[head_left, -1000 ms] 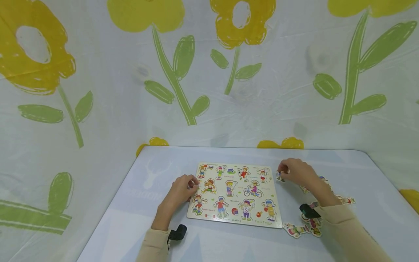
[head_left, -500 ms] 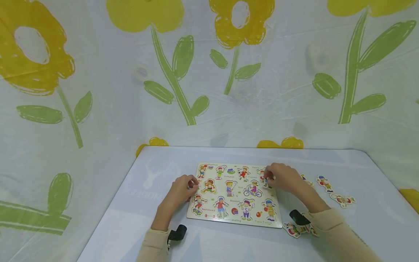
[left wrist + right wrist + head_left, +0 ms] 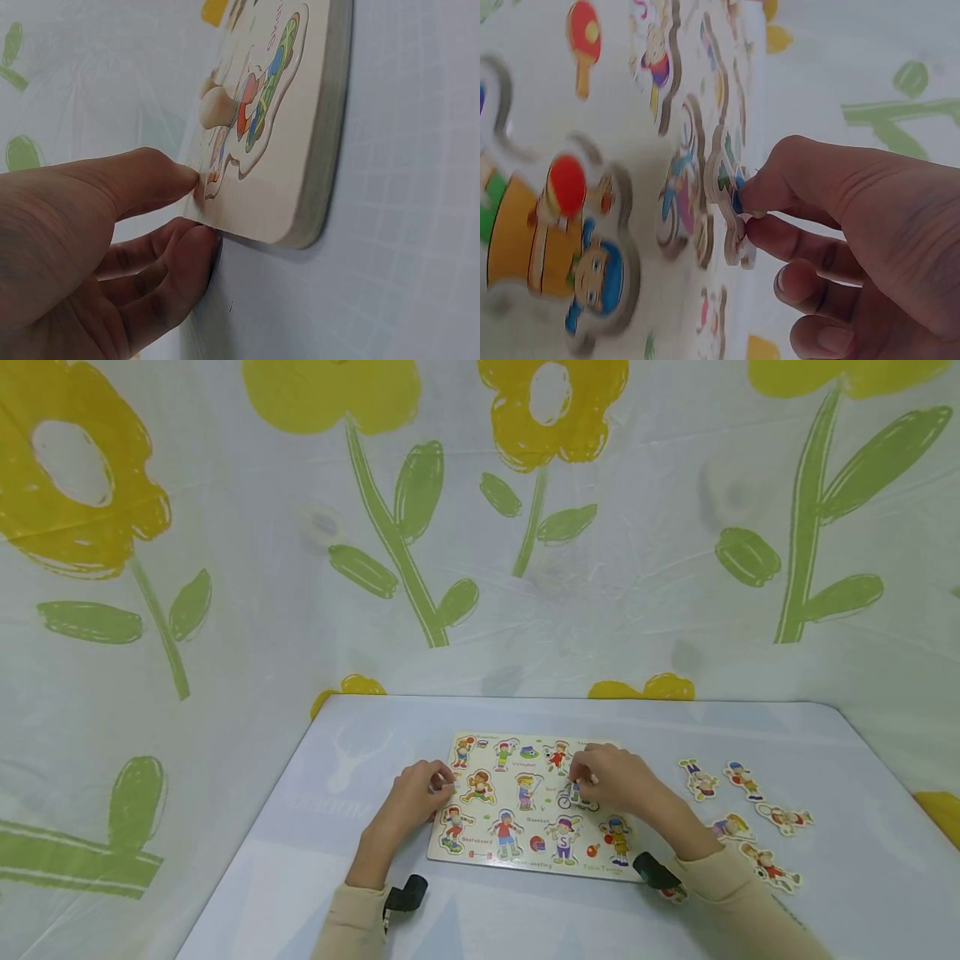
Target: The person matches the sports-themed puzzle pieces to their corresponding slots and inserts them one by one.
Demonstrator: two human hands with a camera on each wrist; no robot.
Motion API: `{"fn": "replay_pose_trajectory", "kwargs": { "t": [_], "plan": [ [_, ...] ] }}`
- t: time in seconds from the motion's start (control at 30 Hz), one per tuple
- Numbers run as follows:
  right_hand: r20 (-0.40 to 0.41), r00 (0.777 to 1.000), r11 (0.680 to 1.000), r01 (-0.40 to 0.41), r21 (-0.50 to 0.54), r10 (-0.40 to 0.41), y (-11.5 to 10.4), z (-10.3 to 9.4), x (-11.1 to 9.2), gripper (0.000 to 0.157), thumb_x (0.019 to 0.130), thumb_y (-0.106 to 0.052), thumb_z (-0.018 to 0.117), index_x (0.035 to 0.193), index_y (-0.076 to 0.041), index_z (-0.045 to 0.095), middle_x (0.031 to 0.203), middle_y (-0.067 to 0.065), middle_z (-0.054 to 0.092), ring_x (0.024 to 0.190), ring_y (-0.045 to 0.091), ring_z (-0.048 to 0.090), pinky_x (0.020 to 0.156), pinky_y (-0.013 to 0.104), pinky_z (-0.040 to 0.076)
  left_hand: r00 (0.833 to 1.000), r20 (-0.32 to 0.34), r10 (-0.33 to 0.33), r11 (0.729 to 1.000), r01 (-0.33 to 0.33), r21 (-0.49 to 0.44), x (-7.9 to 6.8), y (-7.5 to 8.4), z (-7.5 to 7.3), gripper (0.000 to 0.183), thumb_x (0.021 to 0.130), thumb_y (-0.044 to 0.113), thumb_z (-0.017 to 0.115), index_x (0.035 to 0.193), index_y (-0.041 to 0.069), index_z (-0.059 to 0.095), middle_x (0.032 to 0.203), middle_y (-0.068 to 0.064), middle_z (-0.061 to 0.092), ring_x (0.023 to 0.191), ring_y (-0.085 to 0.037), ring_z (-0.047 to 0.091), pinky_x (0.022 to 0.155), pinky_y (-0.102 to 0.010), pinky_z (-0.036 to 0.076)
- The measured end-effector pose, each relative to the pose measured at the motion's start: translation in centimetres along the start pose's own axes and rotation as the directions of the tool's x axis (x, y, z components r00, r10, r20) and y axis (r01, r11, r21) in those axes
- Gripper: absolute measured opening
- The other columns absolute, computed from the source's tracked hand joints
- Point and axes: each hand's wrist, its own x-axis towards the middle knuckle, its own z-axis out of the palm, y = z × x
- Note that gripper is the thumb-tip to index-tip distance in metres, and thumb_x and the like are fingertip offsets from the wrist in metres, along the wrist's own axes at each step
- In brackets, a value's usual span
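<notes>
A pale wooden puzzle board (image 3: 262,206) with pictures of children at sports lies on the table. At its left edge my left hand (image 3: 415,795) pinches it, thumb on top and fingers by the underside. A round wooden knob (image 3: 217,107) stands up from the board near the skateboarder picture. My right hand (image 3: 618,781) is over the right half of the board, near the bicycle picture. Between its thumb and forefinger it holds a figure-shaped puzzle piece (image 3: 724,180), edge-on above the board. The fingers cover part of that piece's picture.
Several loose puzzle pieces (image 3: 699,779) lie on the white table (image 3: 562,918), right of the board. One piece (image 3: 675,894) is partly hidden by the right wrist's black camera (image 3: 655,871). A flower-patterned cloth wall (image 3: 637,610) rises behind the table.
My right hand has carried the puzzle piece leftward from the table beyond the board's right edge to over the bicycle picture. More loose pieces are now uncovered. The left hand stays put.
</notes>
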Motion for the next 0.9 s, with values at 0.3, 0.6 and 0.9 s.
{"fn": "replay_pose_trajectory", "kwargs": {
  "t": [0.3, 0.6, 0.9],
  "plan": [
    [0.012, 0.998, 0.998, 0.058, -0.007, -0.058, -3.0, 1.2, 0.4, 0.009, 0.08, -0.017, 0.076, 0.081, -0.021, 0.068, 0.077, -0.01, 0.055, 0.068, 0.007, 0.046, 0.058, 0.022, 0.038, 1.0, -0.002, 0.013, 1.0, -0.013, -0.011, 0.0, 0.1, -0.2, 0.008, 0.089, 0.016, 0.069, 0.096, 0.013, 0.067, 0.084, -0.003, 0.058, 0.066, -0.012, 0.051, 0.048, -0.023, 0.045],
    [0.02, 0.991, 0.99, 0.136, -0.036, -0.135, -5.6, 2.5, 0.4, 0.011, 0.078, -0.016, 0.075, 0.082, -0.023, 0.068, 0.074, -0.011, 0.051, 0.063, 0.004, 0.044, 0.053, 0.02, 0.033, 0.999, -0.001, 0.034, 0.999, -0.034, -0.011, 0.0, 0.0, -0.2, 0.007, 0.088, 0.013, 0.069, 0.095, 0.011, 0.067, 0.083, -0.004, 0.058, 0.064, -0.013, 0.051, 0.049, -0.024, 0.045],
    [0.059, 0.969, 0.971, 0.239, -0.016, -0.238, -7.7, 3.3, 0.5, 0.011, 0.078, -0.014, 0.073, 0.084, -0.021, 0.068, 0.076, -0.011, 0.051, 0.061, 0.003, 0.043, 0.05, 0.019, 0.034, 1.0, 0.002, 0.013, 1.0, -0.013, -0.019, 0.0, 0.0, -0.2, 0.008, 0.088, 0.015, 0.069, 0.095, 0.012, 0.067, 0.083, -0.003, 0.058, 0.063, -0.012, 0.052, 0.048, -0.023, 0.045]
  ]
}}
